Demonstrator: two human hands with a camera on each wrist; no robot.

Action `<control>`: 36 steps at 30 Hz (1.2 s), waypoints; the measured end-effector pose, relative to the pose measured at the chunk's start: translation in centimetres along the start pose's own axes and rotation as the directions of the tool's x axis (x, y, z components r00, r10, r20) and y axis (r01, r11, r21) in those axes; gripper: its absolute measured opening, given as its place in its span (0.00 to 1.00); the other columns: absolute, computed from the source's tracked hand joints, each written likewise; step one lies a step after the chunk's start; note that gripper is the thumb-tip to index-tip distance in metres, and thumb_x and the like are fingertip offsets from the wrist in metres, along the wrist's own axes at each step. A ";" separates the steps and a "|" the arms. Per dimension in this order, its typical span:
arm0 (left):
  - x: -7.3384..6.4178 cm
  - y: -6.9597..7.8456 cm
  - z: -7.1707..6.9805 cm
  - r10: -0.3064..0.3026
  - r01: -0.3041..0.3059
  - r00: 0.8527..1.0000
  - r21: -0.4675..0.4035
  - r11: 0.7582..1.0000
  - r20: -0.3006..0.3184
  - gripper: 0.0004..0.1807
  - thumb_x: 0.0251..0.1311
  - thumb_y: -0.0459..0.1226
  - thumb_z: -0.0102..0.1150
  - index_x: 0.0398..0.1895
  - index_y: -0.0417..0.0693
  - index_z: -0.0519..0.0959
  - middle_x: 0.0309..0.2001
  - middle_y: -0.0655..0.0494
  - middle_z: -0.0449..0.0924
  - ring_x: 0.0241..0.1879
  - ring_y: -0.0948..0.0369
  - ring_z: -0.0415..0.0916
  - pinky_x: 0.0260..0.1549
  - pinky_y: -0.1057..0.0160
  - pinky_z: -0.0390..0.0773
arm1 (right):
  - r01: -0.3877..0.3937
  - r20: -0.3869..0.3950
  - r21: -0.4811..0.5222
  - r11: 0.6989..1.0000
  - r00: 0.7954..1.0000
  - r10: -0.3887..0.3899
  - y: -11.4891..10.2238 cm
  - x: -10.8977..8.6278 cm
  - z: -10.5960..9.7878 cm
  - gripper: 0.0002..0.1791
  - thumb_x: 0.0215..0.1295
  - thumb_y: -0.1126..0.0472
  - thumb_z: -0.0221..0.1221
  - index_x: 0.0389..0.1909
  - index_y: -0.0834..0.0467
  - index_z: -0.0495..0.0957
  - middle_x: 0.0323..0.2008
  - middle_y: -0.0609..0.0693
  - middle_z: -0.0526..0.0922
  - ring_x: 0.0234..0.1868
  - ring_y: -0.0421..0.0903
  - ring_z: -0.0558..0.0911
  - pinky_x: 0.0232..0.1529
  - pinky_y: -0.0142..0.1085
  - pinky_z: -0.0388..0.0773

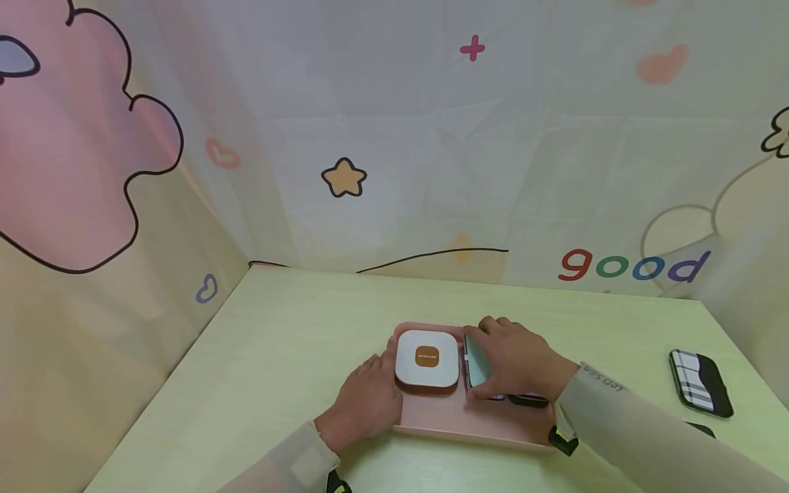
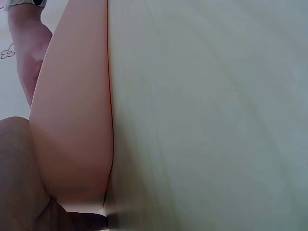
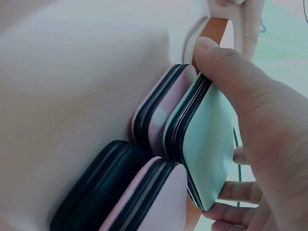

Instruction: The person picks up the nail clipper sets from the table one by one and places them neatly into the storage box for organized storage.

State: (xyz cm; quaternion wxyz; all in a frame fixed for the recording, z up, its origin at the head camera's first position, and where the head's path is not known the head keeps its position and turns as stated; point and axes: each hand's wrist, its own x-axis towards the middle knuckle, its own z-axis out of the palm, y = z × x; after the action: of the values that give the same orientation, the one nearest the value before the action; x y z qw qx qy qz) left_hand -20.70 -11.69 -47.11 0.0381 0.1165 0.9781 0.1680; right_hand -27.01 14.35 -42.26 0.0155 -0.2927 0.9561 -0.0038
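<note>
On the table lies a shallow pink tray [image 1: 444, 416]. My left hand [image 1: 368, 397] grips its left side, and the left wrist view shows a fingertip [image 2: 89, 221] at the tray's corner. My right hand [image 1: 520, 356] holds a mint-green zip case [image 3: 209, 144] by its edges, thumb on one side and fingers opposite. This case leans over a pink dotted zip case [image 3: 159, 115]. Beside them in the tray are a plain pink zip case [image 3: 163, 192] and a black case [image 3: 101, 183]. A white rounded box [image 1: 425, 376] labelled MANICURE fills the tray's back left.
A flat black case with a plaid panel [image 1: 701, 383] lies at the table's right. Nearer, a dark object [image 1: 700, 429] is mostly hidden by the right sleeve. A printed cloth [image 1: 401, 137] hangs behind the table [image 1: 265, 356] and along its sides.
</note>
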 end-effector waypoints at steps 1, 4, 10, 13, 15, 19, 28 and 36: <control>0.0 0.0 0.0 0.000 0.000 1.000 -0.001 1.000 -0.001 0.38 0.70 0.40 0.35 0.81 0.41 0.40 0.73 0.43 0.64 0.72 0.44 0.62 0.69 0.45 0.65 | 0.004 -0.005 -0.014 1.000 1.000 -0.004 0.0 0.0 0.1 0.57 0.37 0.23 0.69 0.68 0.49 0.69 0.53 0.51 0.75 0.46 0.49 0.74 0.41 0.46 0.79; 0.0 0.0 0.0 -0.004 0.004 1.000 0.007 1.000 0.002 0.38 0.70 0.40 0.35 0.81 0.41 0.40 0.73 0.42 0.64 0.72 0.44 0.62 0.68 0.45 0.66 | 0.012 -0.018 -0.049 0.999 1.000 -0.013 0.0 0.0 0.2 0.57 0.37 0.22 0.68 0.68 0.49 0.69 0.52 0.51 0.75 0.47 0.49 0.75 0.42 0.46 0.80; -0.1 0.1 -0.1 -0.004 0.004 1.000 0.018 1.000 0.005 0.38 0.71 0.41 0.35 0.81 0.40 0.41 0.73 0.41 0.64 0.72 0.43 0.63 0.67 0.44 0.67 | 0.016 -0.032 -0.075 0.997 0.999 -0.019 -0.2 -0.1 0.4 0.57 0.37 0.21 0.67 0.68 0.48 0.69 0.52 0.50 0.75 0.48 0.49 0.75 0.43 0.47 0.79; -0.1 0.1 -0.1 -0.005 0.004 1.000 0.019 1.000 0.008 0.38 0.71 0.41 0.35 0.81 0.40 0.41 0.73 0.41 0.63 0.72 0.43 0.62 0.67 0.44 0.67 | 0.007 -0.027 -0.075 0.997 1.000 -0.009 -0.3 -0.1 0.3 0.58 0.35 0.19 0.66 0.68 0.46 0.68 0.53 0.50 0.75 0.48 0.49 0.75 0.39 0.48 0.80; -0.1 0.1 -0.2 -0.006 0.006 1.000 0.019 1.000 0.011 0.38 0.71 0.41 0.35 0.81 0.41 0.41 0.73 0.41 0.63 0.72 0.43 0.62 0.67 0.44 0.66 | 0.003 -0.026 -0.078 0.997 1.000 -0.005 -0.4 -0.1 0.3 0.59 0.35 0.19 0.66 0.68 0.46 0.68 0.53 0.49 0.75 0.48 0.50 0.75 0.35 0.48 0.80; -0.1 0.2 -0.2 -0.007 0.007 1.000 0.019 1.000 0.012 0.37 0.71 0.41 0.35 0.81 0.41 0.41 0.74 0.41 0.63 0.72 0.43 0.62 0.68 0.44 0.66 | 0.006 -0.038 -0.093 0.996 0.999 -0.009 -0.4 -0.2 0.4 0.57 0.36 0.19 0.65 0.68 0.45 0.68 0.53 0.49 0.75 0.47 0.50 0.75 0.33 0.49 0.79; -0.2 0.3 -0.3 -0.009 0.008 1.000 0.028 1.000 0.016 0.37 0.72 0.41 0.34 0.81 0.40 0.42 0.74 0.42 0.63 0.72 0.43 0.62 0.68 0.44 0.66 | 0.015 -0.044 -0.100 0.995 0.999 -0.020 -0.6 -0.2 0.5 0.52 0.42 0.22 0.65 0.68 0.43 0.69 0.53 0.49 0.75 0.51 0.51 0.76 0.39 0.51 0.80; -0.1 0.3 -0.3 -0.007 0.007 1.000 0.029 1.000 0.013 0.37 0.71 0.41 0.35 0.81 0.39 0.42 0.73 0.41 0.63 0.72 0.43 0.63 0.67 0.45 0.67 | 0.043 -0.012 -0.085 0.995 0.999 -0.044 -0.1 -0.7 0.4 0.59 0.34 0.21 0.69 0.68 0.47 0.68 0.57 0.50 0.74 0.53 0.51 0.75 0.52 0.52 0.78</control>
State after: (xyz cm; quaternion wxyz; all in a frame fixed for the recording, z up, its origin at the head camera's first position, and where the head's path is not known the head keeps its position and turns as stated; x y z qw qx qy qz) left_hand -20.56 -11.57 -46.69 0.0435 0.1149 0.9806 0.1529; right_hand -26.36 14.63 -42.59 -0.0034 -0.3139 0.9488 0.0344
